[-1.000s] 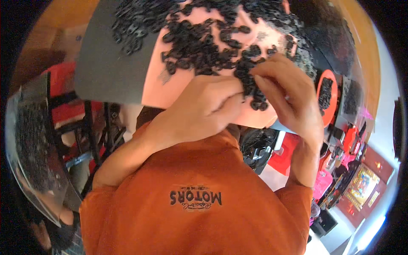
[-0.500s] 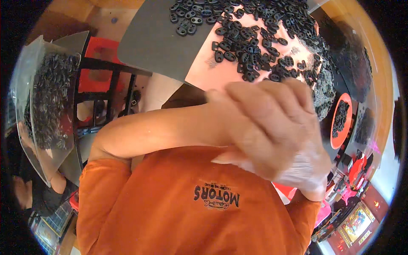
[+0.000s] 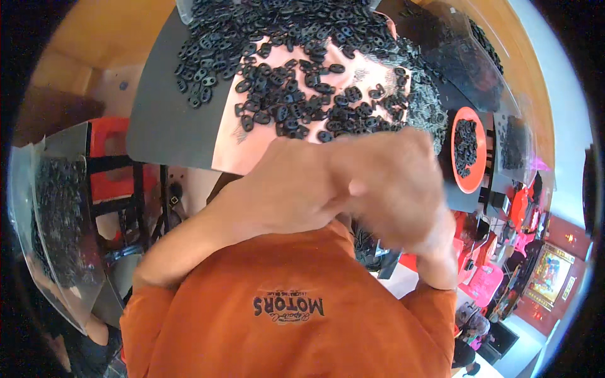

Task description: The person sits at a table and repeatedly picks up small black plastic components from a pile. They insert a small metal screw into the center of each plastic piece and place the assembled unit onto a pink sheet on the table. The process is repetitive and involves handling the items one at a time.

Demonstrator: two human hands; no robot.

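Note:
My left hand (image 3: 293, 183) and my right hand (image 3: 397, 189) are held together in front of my chest, just short of the table's near edge. The right hand is smeared by motion, and the left fingers are hidden where the two hands meet. Whether anything is between them I cannot make out. Beyond the hands, many small black oval pieces (image 3: 293, 113) with two holes, resembling cord locks, lie scattered on a pink cloth (image 3: 230, 142). A denser heap of black pieces (image 3: 283, 22) covers the far part of the table.
Small grey-clear parts (image 3: 428, 104) are piled right of the cloth. An orange plate (image 3: 458, 179) of black pieces stands farther right. The dark table (image 3: 170, 126) reaches left toward a red stool (image 3: 108, 179). A clear bin (image 3: 60, 214) stands at far left, beside another person's arm (image 3: 94, 329).
The view has swung, so the table and cloth sit farther left and lower. My hands, which overlapped with the right largely behind the left, now meet side by side.

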